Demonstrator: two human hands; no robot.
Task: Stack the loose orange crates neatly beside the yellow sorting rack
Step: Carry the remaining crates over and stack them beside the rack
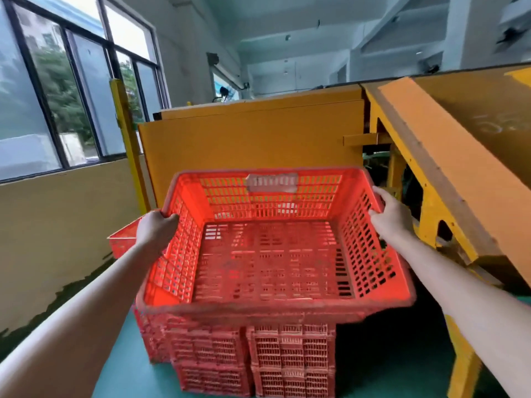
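An empty orange slatted crate [273, 254] fills the middle of the view, held level over a stack of orange crates [247, 360] on the green floor. My left hand [155, 228] grips its left rim, thumb over the edge. My right hand [392, 215] grips the right rim. A pale label sits on the crate's far wall. The yellow sorting rack [436, 173] slopes along the right side, close to my right hand. Whether the held crate touches the stack below is hidden by its own base.
A second orange crate [123, 239] pokes out behind my left hand, near the wall. A large yellow panel [253, 145] stands just behind the crate. A yellow post [126, 139] and windows line the left wall. Green floor [129, 354] shows at lower left.
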